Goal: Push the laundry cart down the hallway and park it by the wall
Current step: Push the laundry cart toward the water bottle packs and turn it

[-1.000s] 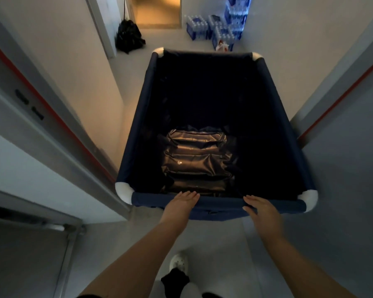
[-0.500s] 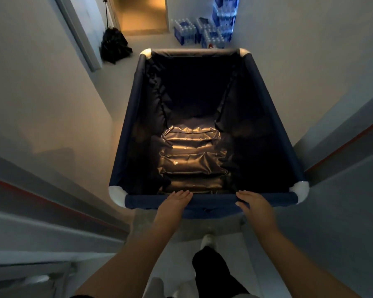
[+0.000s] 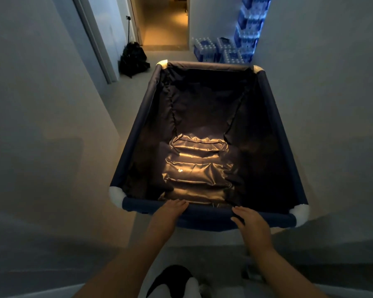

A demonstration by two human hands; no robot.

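Head view looks down into the cart [image 3: 205,214], a dark-lined fabric bin with white corner caps, sitting mid-hallway between pale walls and pointed toward a lit doorway [image 3: 163,24] at the far end. It is not parked yet; neither side touches a wall, though the left wall [image 3: 41,125] looks nearer than the right.

From where things stand, the trouble lies ahead. A black bag [image 3: 132,61] slumps on the floor by the left wall, and stacked packs of water bottles [image 3: 226,50] crowd the right side just beyond the cart's far rim. Pushed straight on, I reckon the front corners could clip one or the other, and the gap between them seems tight. A shove heavier on one side would likely swing the cart into a wall.

The left hand [image 3: 166,214] lies over the near rail, fingers loosely bent across the top, more resting than clenched. The right hand [image 3: 252,222] sits on the same rail, well apart from the left, fingers spread and draped over it. Whether either thumb wraps underneath, I cannot tell.
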